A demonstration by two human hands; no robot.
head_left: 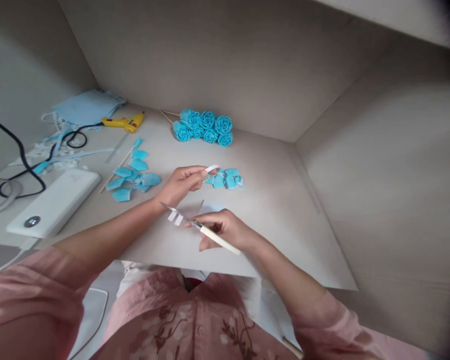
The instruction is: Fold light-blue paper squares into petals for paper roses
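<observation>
My left hand (183,184) is closed, its thumb and fingers pinching a curled white strip (212,168). In my right hand (227,227) is a pair of scissors (217,239) with cream handles, its blades spread apart and pointing away to the left. Two small white pieces (178,220) lie by the blades. Just past my left fingertips, a cluster of blue fabric petals (230,179) rests on the table; part of it is hidden by the hand. More loose blue petals (138,164) lie to the left, beside a thin wooden stick (114,172).
Several finished blue roses (209,126) on sticks lie at the back. A yellow glue gun (124,121) sits left of them, near stacked blue face masks (88,106). A white power bank (54,202), black cable (20,145) and scraps occupy the left side. Walls enclose the table (285,215).
</observation>
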